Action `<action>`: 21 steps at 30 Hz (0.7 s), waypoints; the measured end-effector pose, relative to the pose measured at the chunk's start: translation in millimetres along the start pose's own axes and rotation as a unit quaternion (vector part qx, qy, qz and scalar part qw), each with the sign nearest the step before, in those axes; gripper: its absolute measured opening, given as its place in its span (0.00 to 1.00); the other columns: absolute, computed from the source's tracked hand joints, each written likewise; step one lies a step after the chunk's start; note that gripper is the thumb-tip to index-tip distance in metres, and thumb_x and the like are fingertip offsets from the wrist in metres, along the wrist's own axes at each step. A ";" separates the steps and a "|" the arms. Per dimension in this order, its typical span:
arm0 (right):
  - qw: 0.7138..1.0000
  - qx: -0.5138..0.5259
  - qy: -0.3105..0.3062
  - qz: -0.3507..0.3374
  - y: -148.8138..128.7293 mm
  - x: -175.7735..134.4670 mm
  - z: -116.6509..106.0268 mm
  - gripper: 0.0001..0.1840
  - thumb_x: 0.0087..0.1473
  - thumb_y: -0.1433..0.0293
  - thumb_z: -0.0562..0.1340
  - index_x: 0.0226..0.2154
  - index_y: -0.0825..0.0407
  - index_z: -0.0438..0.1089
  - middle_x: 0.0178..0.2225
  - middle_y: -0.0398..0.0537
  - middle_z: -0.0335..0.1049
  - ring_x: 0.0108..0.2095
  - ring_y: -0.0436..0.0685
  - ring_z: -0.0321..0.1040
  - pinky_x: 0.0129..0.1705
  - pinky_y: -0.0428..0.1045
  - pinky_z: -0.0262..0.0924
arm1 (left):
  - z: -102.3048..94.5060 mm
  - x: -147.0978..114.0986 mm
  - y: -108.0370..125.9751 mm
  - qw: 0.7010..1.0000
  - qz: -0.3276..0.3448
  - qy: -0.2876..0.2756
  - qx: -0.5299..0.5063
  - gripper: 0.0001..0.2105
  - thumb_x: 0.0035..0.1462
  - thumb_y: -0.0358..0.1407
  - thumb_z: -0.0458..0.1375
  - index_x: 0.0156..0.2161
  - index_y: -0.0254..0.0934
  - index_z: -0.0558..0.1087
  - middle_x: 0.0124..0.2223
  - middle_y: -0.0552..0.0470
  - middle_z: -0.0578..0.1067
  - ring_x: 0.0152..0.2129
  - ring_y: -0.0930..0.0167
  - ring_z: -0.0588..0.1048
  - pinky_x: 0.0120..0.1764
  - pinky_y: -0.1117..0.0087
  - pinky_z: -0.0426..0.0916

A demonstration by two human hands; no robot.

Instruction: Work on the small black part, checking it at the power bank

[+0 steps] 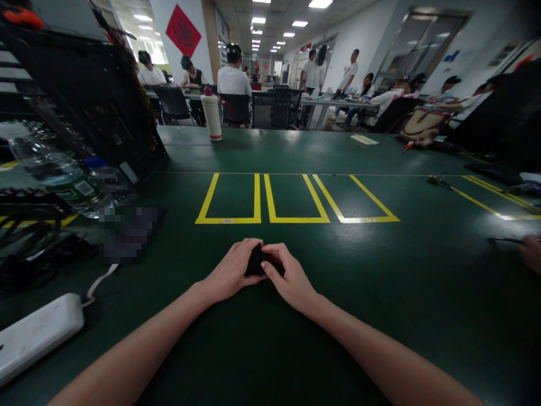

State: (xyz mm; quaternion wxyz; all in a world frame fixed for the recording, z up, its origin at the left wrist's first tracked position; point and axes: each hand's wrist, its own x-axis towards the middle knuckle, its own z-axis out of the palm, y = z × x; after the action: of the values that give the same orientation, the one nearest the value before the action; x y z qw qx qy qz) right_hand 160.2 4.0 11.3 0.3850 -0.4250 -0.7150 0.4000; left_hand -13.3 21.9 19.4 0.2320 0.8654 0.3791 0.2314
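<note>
Between my two hands, low over the green table (279, 349), is a small black box-like object (255, 261); its exact kind does not show. My left hand (232, 268) wraps round its left side, fingers over the far edge and thumb below. From the right, my right hand (289, 276) pinches at the object with thumb and forefinger, its thumb tip on the face turned to me. Much of the object is hidden by the fingers. Just beyond my hands, yellow tape marks three open-ended frames on the table, the middle one (298, 220) nearest straight ahead.
At left lie a white power strip (42, 332), a blurred-out phone-like item (133, 234), black cables (38, 248) and plastic bottles (80, 186) beside a dark computer case (97, 107). A cup (211, 115) stands at the far edge. Another person's hand (531, 254) shows at right.
</note>
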 end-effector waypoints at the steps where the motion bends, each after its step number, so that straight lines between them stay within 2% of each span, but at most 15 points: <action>1: 1.000 0.005 -0.001 0.006 0.3 0.5 -0.1 0.16 0.54 0.71 0.54 0.46 0.49 0.57 0.43 0.48 0.61 0.45 0.54 0.62 0.48 0.54 0.59 | 0.9 -0.2 -0.9 1.000 -0.001 0.003 -0.002 0.27 0.50 0.34 0.59 0.52 0.41 0.51 0.49 0.46 0.63 0.45 0.62 0.65 0.46 0.56 0.63; 3: 1.000 0.006 -0.009 0.016 0.9 1.0 -0.9 0.17 0.54 0.70 0.54 0.48 0.49 0.56 0.44 0.48 0.62 0.45 0.54 0.62 0.48 0.54 0.59 | 2.5 -0.6 -2.4 1.000 -0.007 0.002 -0.003 0.27 0.50 0.35 0.59 0.53 0.40 0.51 0.50 0.46 0.63 0.46 0.62 0.65 0.46 0.56 0.63; 8: 0.999 -0.021 -0.033 0.010 -0.5 -0.5 -3.9 0.13 0.54 0.69 0.53 0.44 0.50 0.59 0.40 0.48 0.63 0.41 0.55 0.63 0.44 0.55 0.61 | 0.8 -0.9 -0.8 1.000 -0.015 -0.009 0.001 0.27 0.50 0.35 0.59 0.53 0.40 0.51 0.50 0.45 0.62 0.46 0.62 0.64 0.46 0.56 0.63; 15: 1.000 -0.019 0.004 -0.021 -3.0 -0.7 -2.1 0.09 0.54 0.71 0.54 0.40 0.49 0.62 0.44 0.48 0.60 0.44 0.55 0.61 0.46 0.54 0.60 | -3.1 -0.8 2.4 1.000 0.003 -0.009 0.002 0.26 0.51 0.35 0.58 0.52 0.40 0.52 0.50 0.46 0.63 0.46 0.62 0.65 0.46 0.56 0.63; 21: 1.000 -0.001 -0.013 0.013 0.0 1.7 -1.5 0.18 0.54 0.70 0.54 0.49 0.50 0.55 0.45 0.49 0.61 0.46 0.55 0.61 0.49 0.55 0.59 | 3.7 -1.7 -3.7 1.000 -0.001 0.007 -0.002 0.28 0.49 0.34 0.59 0.53 0.41 0.51 0.50 0.48 0.63 0.46 0.63 0.65 0.46 0.57 0.63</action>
State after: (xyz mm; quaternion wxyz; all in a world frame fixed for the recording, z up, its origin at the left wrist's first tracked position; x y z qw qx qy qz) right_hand 160.9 5.8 12.2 0.3699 -0.4296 -0.7147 0.4096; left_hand -14.2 22.0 14.0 0.2312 0.8630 0.3810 0.2381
